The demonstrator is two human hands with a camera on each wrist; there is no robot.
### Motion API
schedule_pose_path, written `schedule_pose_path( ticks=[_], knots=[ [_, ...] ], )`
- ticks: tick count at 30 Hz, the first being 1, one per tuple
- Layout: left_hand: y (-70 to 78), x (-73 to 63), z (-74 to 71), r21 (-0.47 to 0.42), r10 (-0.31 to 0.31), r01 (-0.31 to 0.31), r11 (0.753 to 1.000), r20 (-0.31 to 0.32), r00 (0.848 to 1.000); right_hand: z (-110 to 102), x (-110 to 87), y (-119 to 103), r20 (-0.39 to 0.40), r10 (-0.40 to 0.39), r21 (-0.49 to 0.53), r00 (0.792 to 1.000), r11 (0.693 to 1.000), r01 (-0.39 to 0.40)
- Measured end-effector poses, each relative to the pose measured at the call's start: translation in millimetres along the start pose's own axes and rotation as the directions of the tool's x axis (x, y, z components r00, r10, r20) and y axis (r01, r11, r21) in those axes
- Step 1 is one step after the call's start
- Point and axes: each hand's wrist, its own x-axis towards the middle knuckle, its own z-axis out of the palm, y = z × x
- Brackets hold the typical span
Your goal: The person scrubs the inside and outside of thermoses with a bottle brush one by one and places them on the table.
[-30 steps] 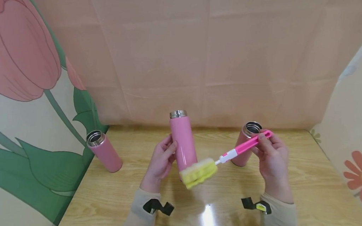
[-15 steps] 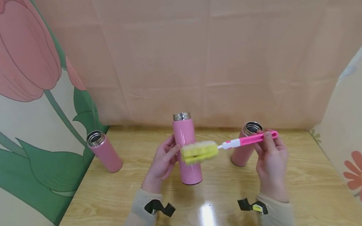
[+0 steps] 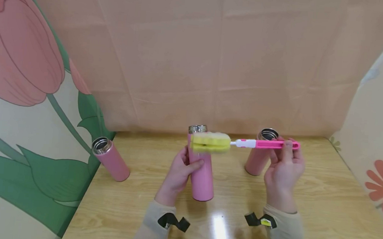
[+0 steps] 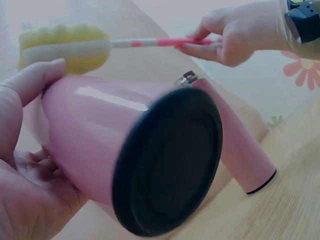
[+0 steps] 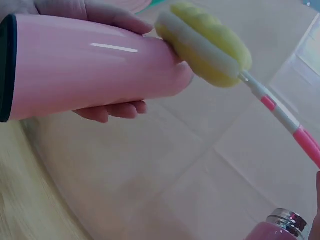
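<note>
My left hand (image 3: 180,173) grips a pink thermos bottle (image 3: 201,180) round its body, thumb across the front. The bottle has a steel neck without a lid, and its dark base (image 4: 170,165) faces the left wrist camera. With my right hand (image 3: 283,171) I pinch the pink handle of a bottle brush (image 3: 270,144) near its looped end. The brush lies level, and its yellow and white sponge head (image 3: 211,142) overlaps the upper part of the held bottle in the head view. In the right wrist view the sponge is close by the bottle's neck end.
A second open pink bottle (image 3: 256,162) stands on the wooden table (image 3: 326,205) behind my right hand. A third open one (image 3: 115,164) stands at the table's left edge. A peach cloth (image 3: 169,57) hangs along the back.
The brush has swung from slanting down to level, its sponge rising from the held bottle's base toward the neck. My left hand and its bottle have shifted slightly right; the standing bottles have stayed put.
</note>
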Motion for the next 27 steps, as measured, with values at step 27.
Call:
schedule_pose_path(
  ticks=[27],
  knots=[
    [6.7, -1.5, -14.9, 0.166, 0.022, -0.014, 0.986, -0.045, 0.999, -3.8, 5.6, -9.1, 0.023, 0.020, 0.029, 1.000, 0.999, -0.021]
  ],
)
